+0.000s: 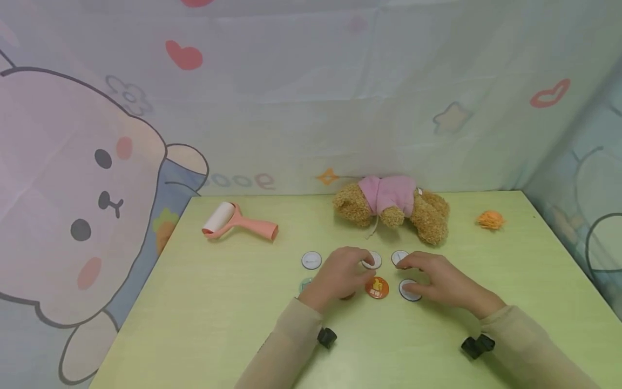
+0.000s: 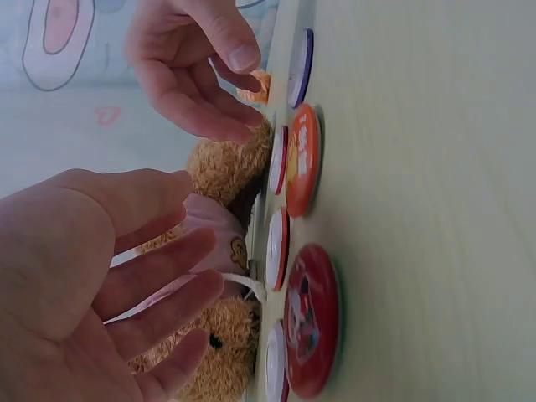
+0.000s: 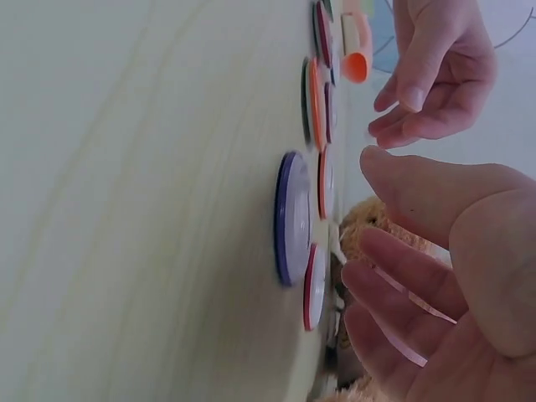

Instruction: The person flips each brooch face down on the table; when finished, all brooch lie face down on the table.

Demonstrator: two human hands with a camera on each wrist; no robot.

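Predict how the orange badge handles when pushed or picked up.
The orange badge would likely slide rather than roll, since it lies flat on the table. Its smooth, slightly domed face may be slippery. Its low profile probably leaves little edge to pinch.

Pale cartoon-printed curtain (image 1: 301, 70) behind a light yellow-green table (image 1: 194, 324).

Plush bear (image 1: 389, 199) blocks way behind badges (image 1: 377, 288); gap left toward roller (image 1: 238, 219).
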